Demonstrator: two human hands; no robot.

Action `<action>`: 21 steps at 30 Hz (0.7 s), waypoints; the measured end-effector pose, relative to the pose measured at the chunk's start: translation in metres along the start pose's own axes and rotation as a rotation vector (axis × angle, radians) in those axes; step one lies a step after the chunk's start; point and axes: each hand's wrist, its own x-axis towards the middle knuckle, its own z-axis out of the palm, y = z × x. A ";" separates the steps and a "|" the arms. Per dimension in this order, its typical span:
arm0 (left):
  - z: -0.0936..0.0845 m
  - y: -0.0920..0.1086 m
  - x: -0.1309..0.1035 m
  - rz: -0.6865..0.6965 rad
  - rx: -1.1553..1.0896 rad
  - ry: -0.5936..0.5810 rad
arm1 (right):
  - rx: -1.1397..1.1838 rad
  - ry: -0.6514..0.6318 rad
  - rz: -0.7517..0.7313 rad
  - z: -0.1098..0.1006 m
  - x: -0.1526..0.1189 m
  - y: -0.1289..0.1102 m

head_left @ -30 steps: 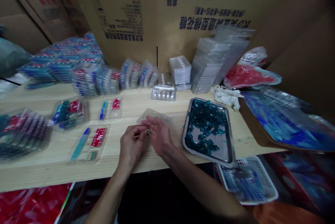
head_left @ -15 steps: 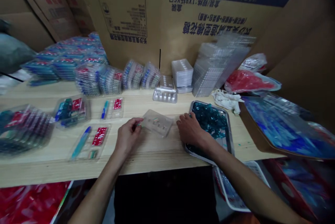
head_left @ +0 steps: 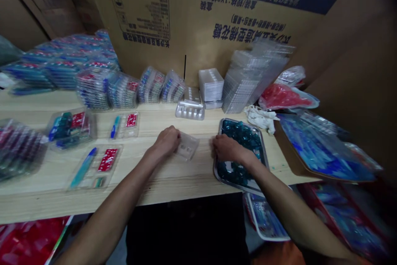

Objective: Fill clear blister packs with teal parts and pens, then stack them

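Note:
My left hand (head_left: 168, 141) is over the left part of a clear plastic blister tray (head_left: 190, 147) lying on the wooden table. Its fingers curl down onto the tray, and whatever they pinch is hidden. My right hand (head_left: 228, 148) is closed above the left rim of a metal tray (head_left: 266, 149) heaped with small dark teal wrapped pieces (head_left: 245, 136). Its fingertips are blurred, so anything in them cannot be made out. To the left lie two filled blister trays, the nearer holding a blue pen-like stick (head_left: 83, 168) and a red packet with white marks (head_left: 107, 160).
Stacked clear trays (head_left: 245, 81) and rows of filled packs (head_left: 93, 87) stand along the back before a large carton (head_left: 182, 17). Right of the metal tray are a white cloth (head_left: 261, 119), a red bag (head_left: 287, 96) and a carton of blue sticks (head_left: 319, 145).
My left hand has moved right and up, from beside the clear tray to over its left part. My right hand's fingers have drawn together at the metal tray's rim. The view has shifted slightly.

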 end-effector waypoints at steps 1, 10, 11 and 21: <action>-0.001 0.001 0.000 -0.018 -0.018 -0.001 | 0.005 -0.011 -0.001 -0.002 0.003 0.003; -0.010 -0.008 0.004 -0.201 -0.285 0.085 | -0.125 0.102 -0.075 0.001 0.004 -0.020; -0.013 -0.012 0.002 -0.249 -0.420 0.101 | -0.057 0.150 -0.069 0.003 0.005 -0.024; -0.018 -0.001 -0.054 -0.282 -1.260 0.092 | 1.099 0.354 -0.054 0.016 0.066 -0.097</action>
